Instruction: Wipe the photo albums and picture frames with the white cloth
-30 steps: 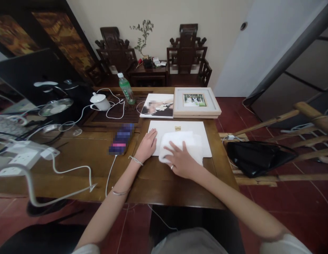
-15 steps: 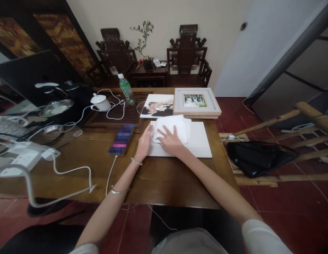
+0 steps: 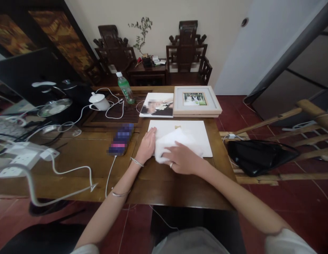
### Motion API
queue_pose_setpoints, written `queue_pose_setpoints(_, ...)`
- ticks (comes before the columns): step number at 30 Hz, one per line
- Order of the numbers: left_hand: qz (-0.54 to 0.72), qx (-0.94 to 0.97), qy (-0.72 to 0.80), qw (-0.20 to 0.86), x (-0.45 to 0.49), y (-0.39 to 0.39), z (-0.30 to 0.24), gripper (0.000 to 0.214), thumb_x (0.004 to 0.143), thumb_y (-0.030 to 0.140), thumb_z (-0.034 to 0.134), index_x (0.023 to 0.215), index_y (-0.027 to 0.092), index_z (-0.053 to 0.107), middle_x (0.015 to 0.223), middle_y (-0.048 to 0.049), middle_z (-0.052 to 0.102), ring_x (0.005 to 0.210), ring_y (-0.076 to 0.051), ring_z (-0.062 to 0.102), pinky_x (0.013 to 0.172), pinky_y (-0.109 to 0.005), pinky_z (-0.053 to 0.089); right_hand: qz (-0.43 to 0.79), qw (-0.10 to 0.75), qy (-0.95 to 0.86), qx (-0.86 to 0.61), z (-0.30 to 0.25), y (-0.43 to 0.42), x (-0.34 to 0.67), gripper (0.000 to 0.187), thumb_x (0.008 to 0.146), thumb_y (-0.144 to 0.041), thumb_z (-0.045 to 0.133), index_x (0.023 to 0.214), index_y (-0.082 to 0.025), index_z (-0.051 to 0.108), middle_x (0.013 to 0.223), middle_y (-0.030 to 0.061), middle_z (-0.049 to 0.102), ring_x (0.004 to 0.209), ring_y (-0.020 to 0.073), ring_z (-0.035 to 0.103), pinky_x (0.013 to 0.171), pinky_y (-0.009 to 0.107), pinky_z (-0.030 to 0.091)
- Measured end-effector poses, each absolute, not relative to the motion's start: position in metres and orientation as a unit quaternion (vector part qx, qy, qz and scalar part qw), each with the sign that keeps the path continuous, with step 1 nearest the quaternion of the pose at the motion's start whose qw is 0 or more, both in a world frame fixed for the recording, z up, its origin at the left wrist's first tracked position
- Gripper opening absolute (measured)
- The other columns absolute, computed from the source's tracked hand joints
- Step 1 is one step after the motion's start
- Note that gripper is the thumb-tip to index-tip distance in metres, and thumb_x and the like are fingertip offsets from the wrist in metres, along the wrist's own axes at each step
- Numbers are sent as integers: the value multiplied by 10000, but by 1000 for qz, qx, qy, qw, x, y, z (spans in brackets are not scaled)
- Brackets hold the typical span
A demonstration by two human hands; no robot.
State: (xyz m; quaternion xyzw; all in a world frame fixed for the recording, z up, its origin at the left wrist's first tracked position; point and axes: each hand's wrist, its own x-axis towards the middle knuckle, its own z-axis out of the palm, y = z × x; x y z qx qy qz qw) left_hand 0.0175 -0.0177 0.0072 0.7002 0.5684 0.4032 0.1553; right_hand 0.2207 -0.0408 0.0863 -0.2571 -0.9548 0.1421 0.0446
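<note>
A flat white board (image 3: 198, 132) with a small gold mark lies on the wooden table (image 3: 81, 158). A folded white cloth (image 3: 171, 143) rests on the board's near left part. My right hand (image 3: 182, 159) presses on the cloth, fingers spread over it and curled at its near edge. My left hand (image 3: 147, 145) lies flat with fingers together, steadying the board's left edge. A ring shows on my right hand and a bracelet on my left wrist.
A phone (image 3: 120, 139) on a white cable lies left of the board. Behind stand a framed photo (image 3: 195, 100), a printed picture (image 3: 157, 106), a green bottle (image 3: 123, 88) and a white teapot (image 3: 99, 102). Power strips (image 3: 23, 158) and cables cover the left. A black bag (image 3: 259, 157) sits at the right.
My right hand drew the cloth from the board's far left corner back toward me to its near left edge. My left hand stayed on the board's left edge.
</note>
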Motion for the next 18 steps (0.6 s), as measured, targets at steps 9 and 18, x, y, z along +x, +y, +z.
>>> queue_pose_setpoints(9,361,731,569,108,12,-13,-6,361,899,280,428,1188,130,584,1352,-154,525,1301,-265,445,1098,-474,340,171,115,-874,-440,71,38,185,364,967,-319,304,1237,-214,524,1196,119,630,1100,306,547,999,597,237)
queue_pose_setpoints(18,345,734,574,111,7,-12,1,357,879,234,437,1178,119,596,1316,-153,558,1257,-256,498,1081,-440,385,229,126,-848,-461,82,65,145,375,940,-341,336,1216,-216,559,1204,102,627,1135,311,513,946,482,371)
